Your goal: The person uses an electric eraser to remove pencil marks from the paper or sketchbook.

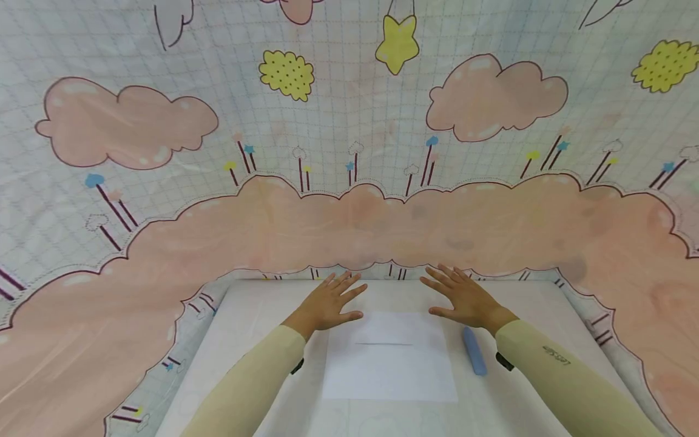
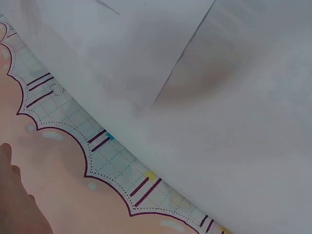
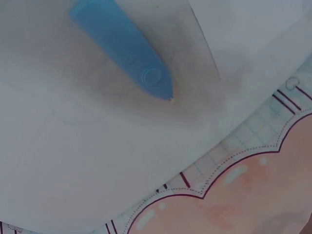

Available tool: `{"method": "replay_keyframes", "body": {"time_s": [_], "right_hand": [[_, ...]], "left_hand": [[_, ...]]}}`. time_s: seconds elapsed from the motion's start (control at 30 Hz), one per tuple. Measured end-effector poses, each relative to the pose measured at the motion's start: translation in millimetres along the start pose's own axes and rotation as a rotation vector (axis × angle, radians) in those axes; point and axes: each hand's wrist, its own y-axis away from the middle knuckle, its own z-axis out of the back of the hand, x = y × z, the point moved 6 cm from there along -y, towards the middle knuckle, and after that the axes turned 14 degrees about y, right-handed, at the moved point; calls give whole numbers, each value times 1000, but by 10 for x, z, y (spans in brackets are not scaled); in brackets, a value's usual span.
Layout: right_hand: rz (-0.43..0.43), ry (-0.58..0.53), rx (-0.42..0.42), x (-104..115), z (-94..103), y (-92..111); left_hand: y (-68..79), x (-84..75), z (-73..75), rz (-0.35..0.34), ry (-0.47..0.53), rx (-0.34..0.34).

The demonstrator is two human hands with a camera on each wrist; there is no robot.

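Both hands are held out over the far part of the white table, palms down with fingers spread, holding nothing. My left hand is just beyond the far left corner of a white sheet of paper. Opposite it, my right hand is near the sheet's far right corner. A thin dark line runs across the paper. To the right of the sheet lies a blue pen-shaped tool, below the right hand. The right wrist view shows its round button and small pointed tip.
The white table ends at a straight far edge. Behind it and at its sides hangs or lies a patterned cloth with pink clouds, yellow shapes and a grid. Dark wrist bands show at the sleeves.
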Motion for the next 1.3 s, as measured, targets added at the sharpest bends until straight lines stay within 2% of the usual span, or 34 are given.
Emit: {"method": "replay_keyframes", "body": {"time_s": [0.1,0.17,0.23,0.33,0.43,0.57,0.73,0.83,1.03,1.3], "right_hand": [[-19,-16,-8,-14,5,2],[-61,-47,-16,-38,9,19],[-126,-78,-41,-80,9,56],[-267,-144,-69,-155,-33,168],[-429,-231,-68,-222,-193,335],[-626,-377,12,-247,-530,619],[-790,-463,98,-247,-861,950],[-832,-477,114,-236,-979,1058],[-842,-515,143,-157,-1126,1127],[-862,-543,90,-113,-1123,1148]], "left_hand": [[2,6,-6,6,-3,-8],[10,4,-14,10,-3,-25],[21,12,-50,21,-5,-39],[57,32,-144,45,25,-57],[123,71,-272,76,68,-74],[214,116,-430,97,111,-116],[275,168,-655,135,161,-140],[294,181,-794,164,190,-141],[343,140,-1045,193,237,-152],[412,84,-1263,204,260,-159]]}}
